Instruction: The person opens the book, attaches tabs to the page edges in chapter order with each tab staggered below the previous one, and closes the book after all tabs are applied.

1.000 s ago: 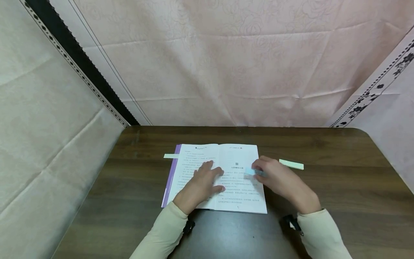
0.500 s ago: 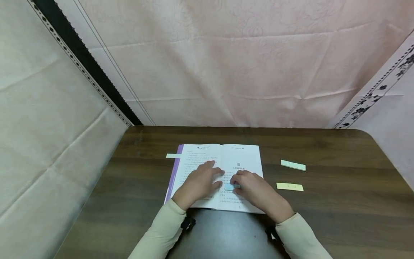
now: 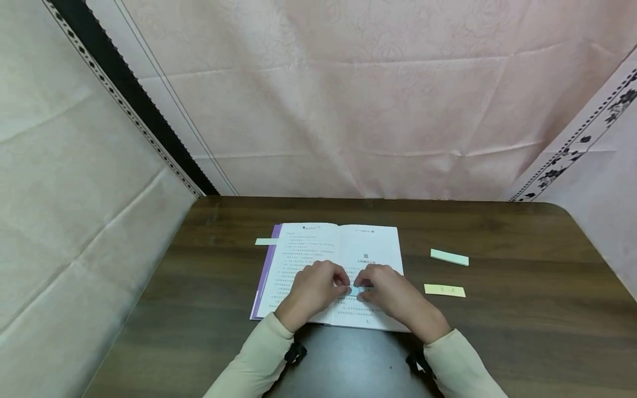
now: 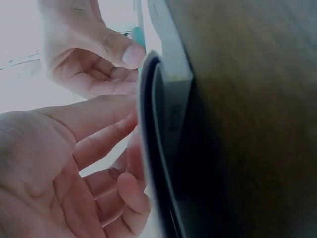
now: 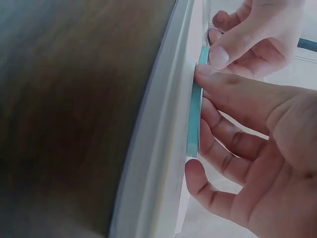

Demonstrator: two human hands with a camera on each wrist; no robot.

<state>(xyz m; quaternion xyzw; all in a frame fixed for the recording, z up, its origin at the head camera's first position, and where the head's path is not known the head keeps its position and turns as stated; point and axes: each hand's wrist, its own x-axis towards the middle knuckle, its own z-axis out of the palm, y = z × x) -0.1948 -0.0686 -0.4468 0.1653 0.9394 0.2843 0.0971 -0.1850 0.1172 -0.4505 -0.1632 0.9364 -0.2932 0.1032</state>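
Note:
An open book (image 3: 365,240) with printed white pages and a purple cover edge lies on the table. Over its right page, near the spine, is a narrow blue pad of sticky notes (image 5: 193,121). My right hand (image 3: 395,294) pinches the pad between thumb and fingers. At the pad's left end, my left hand (image 3: 314,290) brings thumb and fingertips together on it. Both hands stay low over the pages, fingertips close to each other. The left wrist view shows the book edge-on, hiding most of the pad.
A pale green sticky note pad (image 3: 449,257) and a yellow one (image 3: 444,290) lie on the wooden table (image 3: 522,320) right of the book. A pale tab (image 3: 266,241) sticks out from the book's left edge. A pink cloth (image 3: 348,110) hangs behind the table.
My right hand has carried the blue pad left from the right page's outer edge toward the spine, uncovering the yellow pad. My left hand has lifted from flat on the page to the pad's end.

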